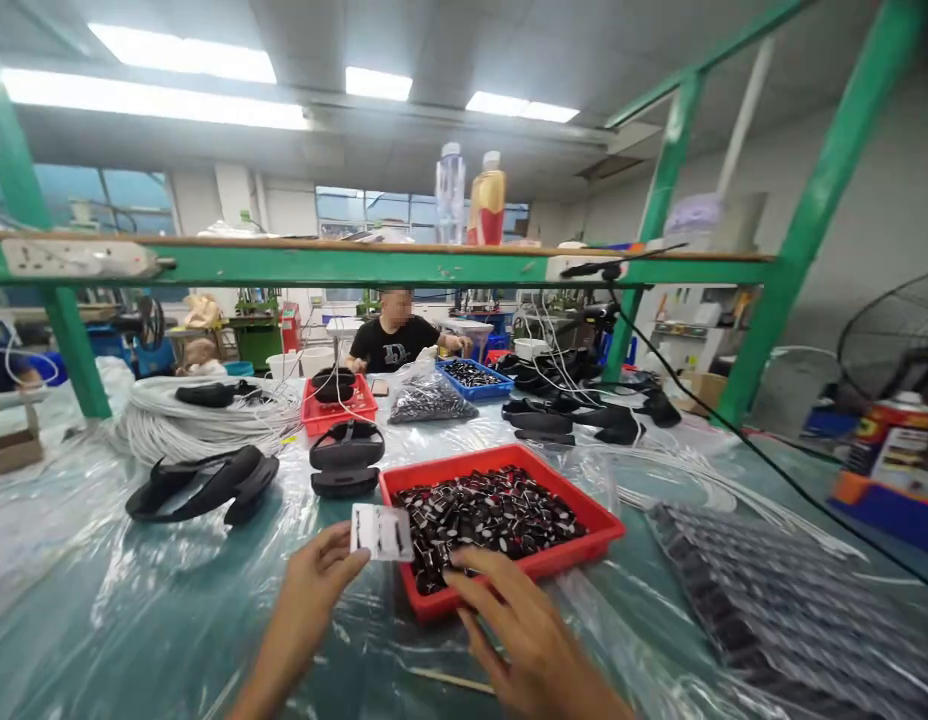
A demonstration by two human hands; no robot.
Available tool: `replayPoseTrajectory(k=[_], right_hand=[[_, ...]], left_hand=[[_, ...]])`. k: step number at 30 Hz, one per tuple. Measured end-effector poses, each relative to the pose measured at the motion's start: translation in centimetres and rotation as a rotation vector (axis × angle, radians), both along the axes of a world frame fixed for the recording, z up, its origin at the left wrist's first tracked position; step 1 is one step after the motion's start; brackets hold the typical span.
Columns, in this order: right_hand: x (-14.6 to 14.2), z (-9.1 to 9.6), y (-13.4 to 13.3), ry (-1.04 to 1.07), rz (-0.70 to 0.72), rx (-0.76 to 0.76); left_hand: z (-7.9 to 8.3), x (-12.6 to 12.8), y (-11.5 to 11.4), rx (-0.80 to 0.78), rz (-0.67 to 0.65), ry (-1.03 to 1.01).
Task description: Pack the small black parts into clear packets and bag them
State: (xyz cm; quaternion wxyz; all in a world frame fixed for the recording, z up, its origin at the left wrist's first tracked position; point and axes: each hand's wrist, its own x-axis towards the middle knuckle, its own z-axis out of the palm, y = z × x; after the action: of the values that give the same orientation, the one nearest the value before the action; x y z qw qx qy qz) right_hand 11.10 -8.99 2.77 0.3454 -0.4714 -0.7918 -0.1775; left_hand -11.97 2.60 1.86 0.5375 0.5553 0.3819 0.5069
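My left hand point(318, 585) pinches a small white card point(381, 531) with dark pieces on it, held just left of a red tray point(599, 522). The tray is full of small black and white parts point(488, 517). My right hand point(520, 635) lies at the tray's near edge, fingers spread and touching the rim, with nothing held that I can see.
Black curved headband pieces point(201, 485) and a black case point(347, 457) lie on the plastic-covered table. A coil of white cable point(198, 420) sits at the left, a ribbed black tray point(794, 610) at the right. A person point(395, 338) sits opposite behind another red tray point(338, 405) and a blue tray point(471, 378).
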Motion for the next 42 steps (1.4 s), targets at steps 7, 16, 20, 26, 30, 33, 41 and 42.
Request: replayPoseTrajectory(k=[7, 16, 20, 26, 30, 33, 41, 42], right_hand=[[0.4, 2.4, 9.9, 0.612, 0.257, -0.28], [4.1, -1.7, 12.1, 0.903, 0.262, -0.361], [6.3, -1.9, 12.4, 0.852, 0.094, -0.342], [5.9, -1.3, 11.5, 0.638, -0.065, -0.2], [4.3, -2.2, 11.2, 0.394, -0.066, -0.123], [4.2, -3.0, 11.4, 0.338, -0.071, -0.088], [3.5, -3.4, 11.9, 0.437, 0.008, -0.083], [3.3, -3.2, 11.9, 0.491, 0.003, -0.112]], left_hand=[[2.0, 10.0, 3.3, 0.124, -0.04, -0.157], [-0.5, 12.6, 5.7, 0.075, -0.259, -0.113], [-1.2, 11.9, 7.0, 0.021, -0.229, -0.114], [-0.9, 11.2, 7.3, -0.046, -0.159, -0.239], [-0.4, 12.3, 5.8, -0.079, -0.265, -0.311], [-0.4, 12.7, 5.3, -0.111, -0.312, -0.304], [-0.7, 12.3, 6.0, -0.049, -0.28, -0.248], [-0.7, 12.5, 6.0, -0.034, -0.277, -0.243]])
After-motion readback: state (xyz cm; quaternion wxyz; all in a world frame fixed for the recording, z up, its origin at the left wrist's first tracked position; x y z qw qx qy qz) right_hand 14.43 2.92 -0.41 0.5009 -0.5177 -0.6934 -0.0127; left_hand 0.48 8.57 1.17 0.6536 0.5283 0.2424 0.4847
